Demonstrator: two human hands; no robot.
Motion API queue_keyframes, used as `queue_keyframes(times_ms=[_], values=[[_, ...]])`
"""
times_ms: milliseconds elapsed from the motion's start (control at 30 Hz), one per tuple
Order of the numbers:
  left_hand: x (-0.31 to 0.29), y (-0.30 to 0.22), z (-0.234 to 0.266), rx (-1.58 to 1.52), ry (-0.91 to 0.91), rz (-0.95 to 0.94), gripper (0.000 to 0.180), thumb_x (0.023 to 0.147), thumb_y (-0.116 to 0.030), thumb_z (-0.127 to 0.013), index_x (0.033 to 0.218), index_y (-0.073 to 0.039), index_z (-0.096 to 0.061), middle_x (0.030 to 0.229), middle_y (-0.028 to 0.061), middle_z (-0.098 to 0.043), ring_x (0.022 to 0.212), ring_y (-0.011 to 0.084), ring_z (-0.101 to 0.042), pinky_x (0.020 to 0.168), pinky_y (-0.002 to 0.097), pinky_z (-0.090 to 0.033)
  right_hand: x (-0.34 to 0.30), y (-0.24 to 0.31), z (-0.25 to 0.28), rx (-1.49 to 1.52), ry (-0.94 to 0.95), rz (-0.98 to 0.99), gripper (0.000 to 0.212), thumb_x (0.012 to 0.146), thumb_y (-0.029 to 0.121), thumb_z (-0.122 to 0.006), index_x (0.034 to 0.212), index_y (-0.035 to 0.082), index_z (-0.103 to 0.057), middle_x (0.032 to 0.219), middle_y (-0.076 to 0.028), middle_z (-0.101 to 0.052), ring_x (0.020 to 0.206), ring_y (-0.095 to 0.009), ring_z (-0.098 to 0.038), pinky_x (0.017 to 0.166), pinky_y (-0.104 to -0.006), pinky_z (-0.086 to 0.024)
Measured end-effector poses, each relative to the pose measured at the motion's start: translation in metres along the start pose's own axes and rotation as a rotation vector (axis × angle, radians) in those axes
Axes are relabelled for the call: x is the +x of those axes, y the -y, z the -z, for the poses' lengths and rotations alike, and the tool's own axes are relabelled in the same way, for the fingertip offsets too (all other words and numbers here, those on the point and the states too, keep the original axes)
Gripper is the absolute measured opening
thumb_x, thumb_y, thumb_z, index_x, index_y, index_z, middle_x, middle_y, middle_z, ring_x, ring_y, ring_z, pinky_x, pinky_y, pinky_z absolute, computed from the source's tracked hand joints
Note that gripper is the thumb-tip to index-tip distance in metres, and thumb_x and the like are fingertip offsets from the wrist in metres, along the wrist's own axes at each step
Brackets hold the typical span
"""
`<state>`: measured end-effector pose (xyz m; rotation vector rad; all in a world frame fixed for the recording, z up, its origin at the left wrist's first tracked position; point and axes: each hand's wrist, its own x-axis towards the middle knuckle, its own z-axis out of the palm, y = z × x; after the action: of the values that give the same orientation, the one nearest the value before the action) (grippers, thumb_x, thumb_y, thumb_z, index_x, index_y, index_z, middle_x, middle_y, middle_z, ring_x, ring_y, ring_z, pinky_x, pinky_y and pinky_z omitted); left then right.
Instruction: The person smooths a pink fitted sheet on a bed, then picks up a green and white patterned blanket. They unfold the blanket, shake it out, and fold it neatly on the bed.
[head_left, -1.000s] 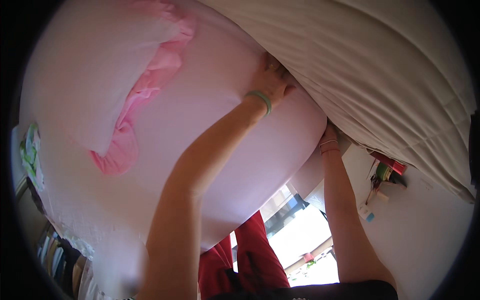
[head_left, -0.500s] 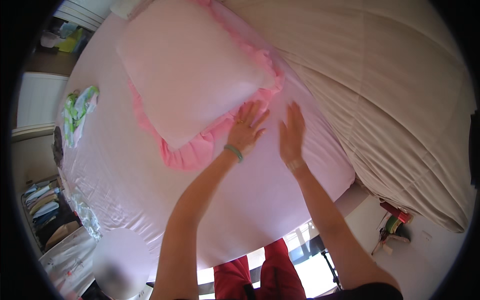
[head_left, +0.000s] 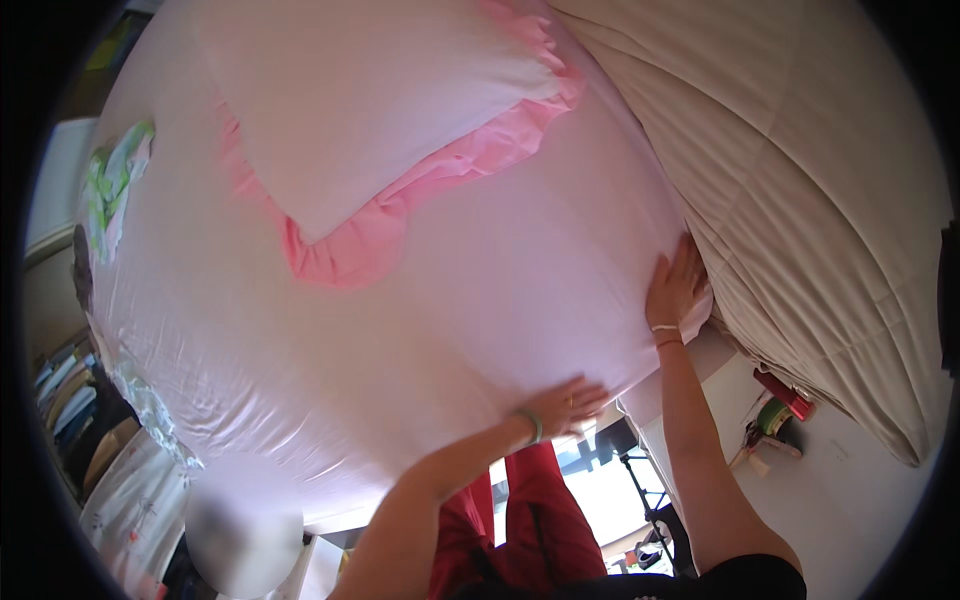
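Note:
A pink sheet (head_left: 470, 290) is spread over the mattress in front of me. My left hand (head_left: 570, 405), with a green bangle at its wrist, lies flat at the near edge of the bed, fingers stretched to the right. At the right corner, beside the curtain, my right hand (head_left: 677, 285) rests on the sheet with its fingers extended. Neither hand holds anything. Farther away lies a pale pink pillow (head_left: 370, 110) with a ruffled, brighter pink border (head_left: 350, 245).
A beige curtain (head_left: 800, 200) hangs along the right side of the bed. On the far left of the sheet is a crumpled green and white cloth (head_left: 115, 185). Folded clothes (head_left: 70, 400) fill a shelf at the left. A black stand (head_left: 645, 485) is below the near edge.
Both hands have left the area by the pillow's ruffle. My left came back to the near bed edge, my right moved to the right corner. The view shifted, so the pillow sits higher.

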<state>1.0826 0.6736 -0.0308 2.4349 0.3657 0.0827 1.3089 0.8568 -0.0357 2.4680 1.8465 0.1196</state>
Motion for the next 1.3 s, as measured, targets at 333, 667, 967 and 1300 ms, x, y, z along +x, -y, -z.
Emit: queue_keyframes(times_ms=[333,667,967,1300], values=[[-0.152,0.07,0.096,-0.284,-1.007,0.968,0.053,0.088,-0.022,-0.068,0.135,-0.007,-0.051,0.144,0.0147,-0.046,0.133,0.0332,-0.042,0.106,0.0449,-0.037,-0.011,0.217,0.063,1.581,0.225,-0.141,0.045,0.1,0.028,-0.057,0.136,0.001,-0.051,0.137,-0.011,-0.054,0.122,-0.023,-0.054,0.098,-0.0393,-0.047],[-0.242,0.239,0.253,-1.77,-1.572,1.053,0.067,0.081,-0.045,-0.078,0.127,-0.002,-0.055,0.086,0.0021,-0.061,0.074,0.0101,-0.057,0.063,0.0318,-0.046,0.124,0.349,0.104,2.101,0.397,-0.46,0.041,0.09,0.022,-0.071,0.124,0.003,-0.056,0.113,-0.006,-0.063,0.096,-0.018,-0.061,0.081,-0.0314,-0.053],[-0.185,0.173,0.18,-0.925,-1.394,1.454,0.047,0.087,-0.045,-0.071,0.098,0.001,-0.066,0.08,0.0065,-0.066,0.079,0.0237,-0.065,0.071,0.0404,-0.051,0.052,0.231,0.086,1.664,0.297,-0.596,0.035,0.092,0.031,-0.069,0.109,0.002,-0.063,0.087,0.001,-0.061,0.074,-0.009,-0.057,0.063,-0.0262,-0.049],[-0.205,0.106,0.14,-1.026,-1.662,1.305,0.03,0.093,-0.018,-0.065,0.075,-0.007,-0.044,0.063,-0.0054,-0.035,0.058,0.006,-0.032,0.05,0.0239,-0.03,-0.051,0.265,0.108,1.734,0.691,-0.702,0.019,0.092,0.026,-0.07,0.094,0.012,-0.056,0.075,0.003,-0.057,0.06,-0.008,-0.048,0.054,-0.0204,-0.037]])
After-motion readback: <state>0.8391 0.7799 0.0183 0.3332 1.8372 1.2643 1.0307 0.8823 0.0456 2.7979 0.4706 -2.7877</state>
